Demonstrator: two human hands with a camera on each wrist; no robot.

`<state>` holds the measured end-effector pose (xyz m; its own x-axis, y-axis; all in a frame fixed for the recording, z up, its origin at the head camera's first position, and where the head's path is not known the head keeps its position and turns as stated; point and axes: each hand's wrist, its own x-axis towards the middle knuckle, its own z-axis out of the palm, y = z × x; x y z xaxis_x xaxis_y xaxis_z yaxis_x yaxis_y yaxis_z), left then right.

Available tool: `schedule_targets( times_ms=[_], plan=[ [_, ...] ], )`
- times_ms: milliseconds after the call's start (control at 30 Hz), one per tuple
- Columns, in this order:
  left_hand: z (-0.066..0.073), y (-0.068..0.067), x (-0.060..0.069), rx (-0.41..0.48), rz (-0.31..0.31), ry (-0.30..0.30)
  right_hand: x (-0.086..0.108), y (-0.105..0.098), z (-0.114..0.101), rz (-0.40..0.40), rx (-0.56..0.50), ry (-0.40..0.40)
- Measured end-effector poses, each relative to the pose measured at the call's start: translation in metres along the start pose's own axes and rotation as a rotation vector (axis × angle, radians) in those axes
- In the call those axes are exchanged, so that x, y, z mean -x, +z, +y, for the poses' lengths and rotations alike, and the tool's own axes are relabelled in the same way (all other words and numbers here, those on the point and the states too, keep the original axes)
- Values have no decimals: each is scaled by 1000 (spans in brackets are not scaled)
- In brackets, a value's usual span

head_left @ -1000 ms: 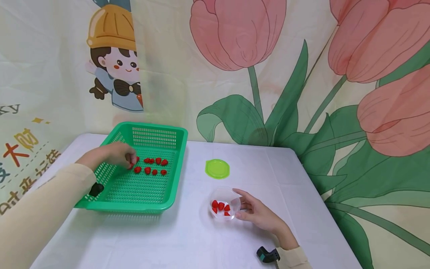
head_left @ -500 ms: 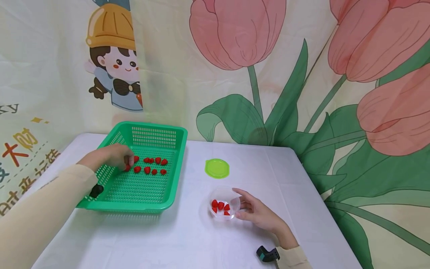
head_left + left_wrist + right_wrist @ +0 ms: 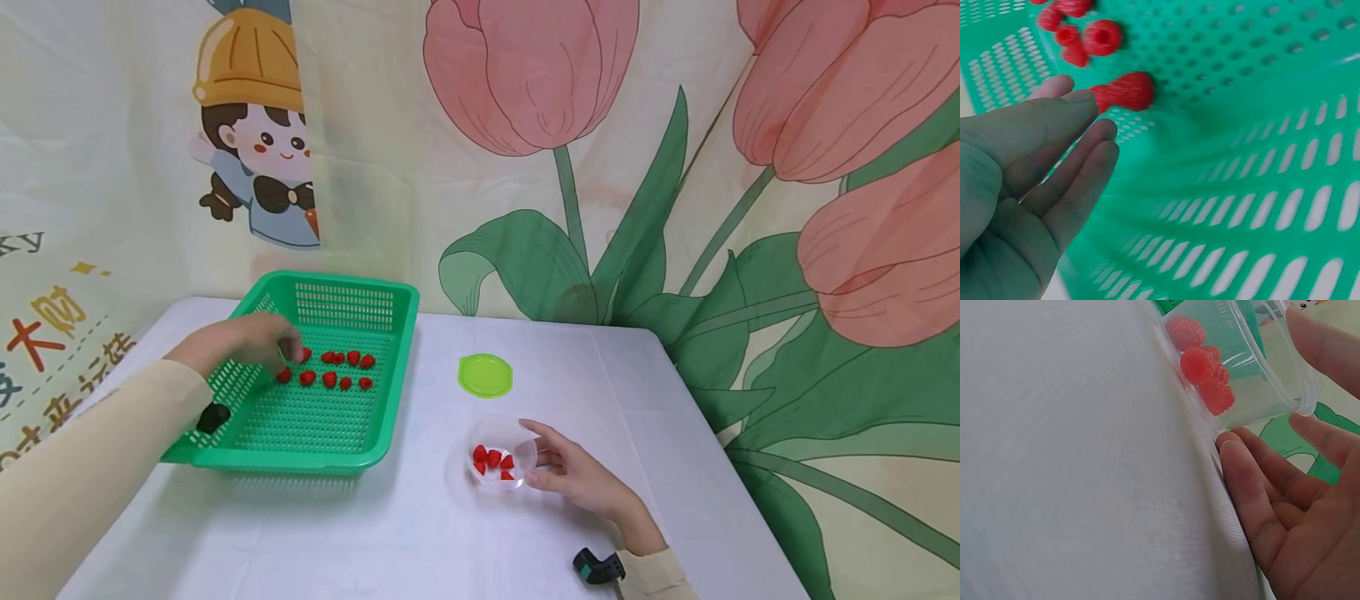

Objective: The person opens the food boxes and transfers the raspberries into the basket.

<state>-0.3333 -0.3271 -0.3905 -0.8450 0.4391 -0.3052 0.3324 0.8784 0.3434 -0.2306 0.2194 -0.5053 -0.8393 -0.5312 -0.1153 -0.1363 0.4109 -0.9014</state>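
Note:
My left hand [image 3: 258, 340] is over the left part of a green plastic basket [image 3: 315, 461], its fingers relaxed and apparently holding nothing. In the left wrist view, raspberries [image 3: 1132, 91] lie on the basket floor just beyond its thumb and fingertips. Several raspberries form two rough rows in the basket; the front row's leftmost raspberry [image 3: 283, 375] sits just by the hand. On the table, my right hand [image 3: 581, 477] holds a clear plastic cup [image 3: 501, 429] at its right side, fingers by the rim and thumb low near the base. Several raspberries [image 3: 1199, 365] rest in the cup's bottom.
A light green lid [image 3: 486, 377] lies flat on the white-covered table [image 3: 420, 533], behind the cup. A printed cloth [image 3: 375, 167] with tulips hangs behind the table. Each wrist wears a black device [image 3: 597, 568].
The left hand has let go of a raspberry at the left end of the front row and lifted slightly away. The right hand and cup have stayed in place.

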Motion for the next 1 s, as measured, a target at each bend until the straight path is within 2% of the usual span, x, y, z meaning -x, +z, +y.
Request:
schedule_targets(
  times_ms=[167,267,367,600,767,900,1000],
  plan=[
    [18,-11,5,-7,91,70,0,0,-1,0,0,-3],
    [36,-16,10,-4,139,121,0,0,-2,-1,-3,-4],
    [56,-20,14,9,156,165,0,0,-2,-1,-4,-5],
    [109,-22,20,-35,164,268,0,0,-1,-2,0,-16],
    [148,-19,21,0,157,358,0,0,0,-9,-1,-26],
    [177,-13,19,20,138,391,0,0,0,-11,-2,-33],
    [196,-6,16,35,113,395,0,0,-1,-8,0,-29]
  ],
)
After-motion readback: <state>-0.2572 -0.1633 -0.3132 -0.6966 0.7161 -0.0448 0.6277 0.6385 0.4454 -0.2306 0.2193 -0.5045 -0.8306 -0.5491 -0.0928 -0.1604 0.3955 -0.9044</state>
